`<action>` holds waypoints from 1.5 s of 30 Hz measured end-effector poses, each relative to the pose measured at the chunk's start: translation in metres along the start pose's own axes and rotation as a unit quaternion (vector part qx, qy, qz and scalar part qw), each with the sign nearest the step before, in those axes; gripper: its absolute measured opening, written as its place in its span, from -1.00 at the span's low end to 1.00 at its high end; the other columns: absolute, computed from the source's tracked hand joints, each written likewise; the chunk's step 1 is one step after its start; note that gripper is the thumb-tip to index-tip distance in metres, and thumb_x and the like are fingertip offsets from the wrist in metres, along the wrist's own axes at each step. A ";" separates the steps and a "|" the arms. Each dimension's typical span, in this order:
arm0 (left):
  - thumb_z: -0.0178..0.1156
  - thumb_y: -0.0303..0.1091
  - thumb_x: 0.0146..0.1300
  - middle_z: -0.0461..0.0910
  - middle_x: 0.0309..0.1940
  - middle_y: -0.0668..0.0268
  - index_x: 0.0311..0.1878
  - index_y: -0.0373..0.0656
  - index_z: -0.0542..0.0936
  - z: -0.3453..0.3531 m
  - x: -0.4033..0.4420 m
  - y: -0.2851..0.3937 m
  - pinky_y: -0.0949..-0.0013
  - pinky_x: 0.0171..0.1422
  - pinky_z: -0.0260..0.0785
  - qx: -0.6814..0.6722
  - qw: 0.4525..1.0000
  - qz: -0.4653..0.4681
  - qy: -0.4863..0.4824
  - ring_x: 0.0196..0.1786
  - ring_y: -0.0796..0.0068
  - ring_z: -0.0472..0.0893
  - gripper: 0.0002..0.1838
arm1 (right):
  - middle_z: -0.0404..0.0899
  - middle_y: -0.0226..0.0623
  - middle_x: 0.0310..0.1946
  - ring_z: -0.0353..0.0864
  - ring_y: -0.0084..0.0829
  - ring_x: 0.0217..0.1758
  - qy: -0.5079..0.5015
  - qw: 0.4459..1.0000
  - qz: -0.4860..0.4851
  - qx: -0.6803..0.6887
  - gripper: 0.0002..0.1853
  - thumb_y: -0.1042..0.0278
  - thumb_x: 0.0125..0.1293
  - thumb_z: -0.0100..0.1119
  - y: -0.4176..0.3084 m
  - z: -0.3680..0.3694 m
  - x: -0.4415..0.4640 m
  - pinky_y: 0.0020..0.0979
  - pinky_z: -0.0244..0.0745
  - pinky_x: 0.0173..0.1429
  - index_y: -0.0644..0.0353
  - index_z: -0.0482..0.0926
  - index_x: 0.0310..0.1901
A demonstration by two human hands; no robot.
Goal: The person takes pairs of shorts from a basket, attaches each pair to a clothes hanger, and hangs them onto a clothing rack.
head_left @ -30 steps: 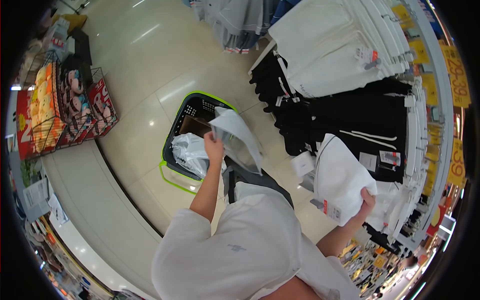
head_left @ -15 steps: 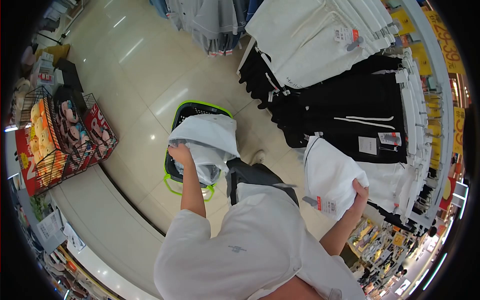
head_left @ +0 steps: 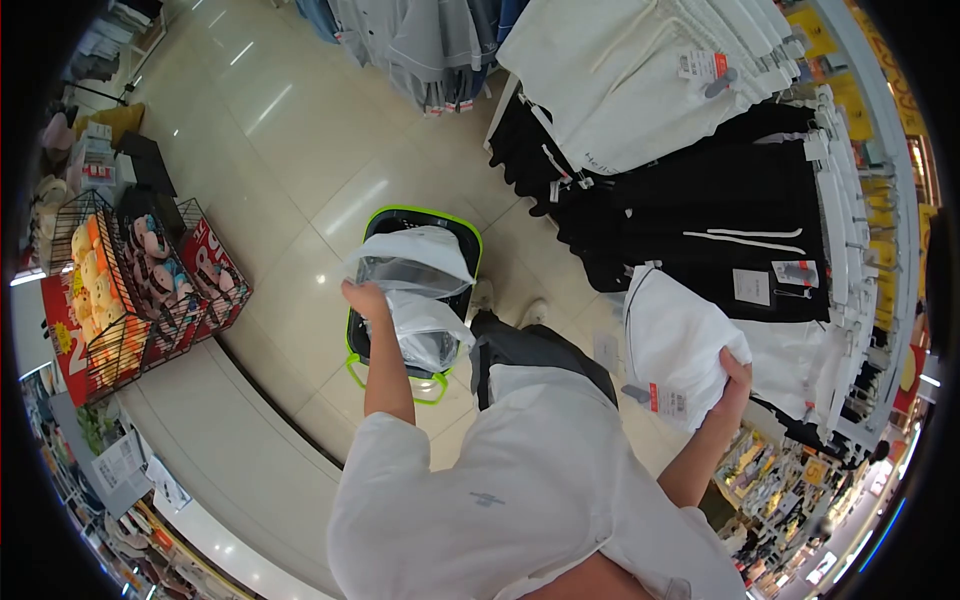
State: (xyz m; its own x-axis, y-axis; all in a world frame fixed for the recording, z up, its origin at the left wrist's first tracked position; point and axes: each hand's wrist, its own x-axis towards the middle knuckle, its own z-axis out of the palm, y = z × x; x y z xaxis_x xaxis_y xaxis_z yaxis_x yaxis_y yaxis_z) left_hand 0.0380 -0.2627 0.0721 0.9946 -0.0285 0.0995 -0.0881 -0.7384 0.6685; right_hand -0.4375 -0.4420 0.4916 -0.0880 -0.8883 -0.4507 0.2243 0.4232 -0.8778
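My left hand (head_left: pixel 368 299) is closed on the edge of a clear plastic bag (head_left: pixel 405 272) with a white top part, which lies over the black and green basket (head_left: pixel 478 238) on the floor. Beneath it in the basket sits another white and clear bag (head_left: pixel 425 325). On the right, my right hand (head_left: pixel 738 378) grips a folded white garment (head_left: pixel 672 335) with a dark piping line. A red and white price tag (head_left: pixel 668 400) and a grey clip hang at the garment's lower edge.
Black trousers (head_left: pixel 730 215) and white trousers (head_left: pixel 620 90) hang on the rack at the right. Grey garments (head_left: pixel 400 45) hang at the top. Wire baskets of plush toys (head_left: pixel 100 290) stand at the left, above a pale counter (head_left: pixel 230 420).
My left hand has moved left with the plastic bag, which now lies over the basket instead of hanging beside it. My right hand still holds the white garment.
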 end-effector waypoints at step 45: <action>-0.03 -0.15 0.37 0.20 0.30 0.10 0.33 -0.27 0.11 -0.185 -0.401 0.292 0.06 0.37 0.12 -0.226 0.289 -0.075 -0.927 0.33 0.16 0.27 -0.41 | 0.45 -0.17 0.03 0.49 -0.28 0.08 0.205 0.878 -0.095 0.421 -0.59 0.57 0.22 0.03 0.081 -0.176 -0.095 -0.30 0.46 0.13 0.32 0.30 0.12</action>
State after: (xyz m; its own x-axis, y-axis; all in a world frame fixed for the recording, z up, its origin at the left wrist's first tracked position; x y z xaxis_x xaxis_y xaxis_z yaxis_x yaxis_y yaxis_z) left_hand -0.3966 -0.3418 0.3638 -0.7291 -0.6407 -0.2405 0.3829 -0.6732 0.6326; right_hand -0.5816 -0.2925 0.4348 -0.5057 -0.7164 -0.4807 0.7910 -0.1625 -0.5899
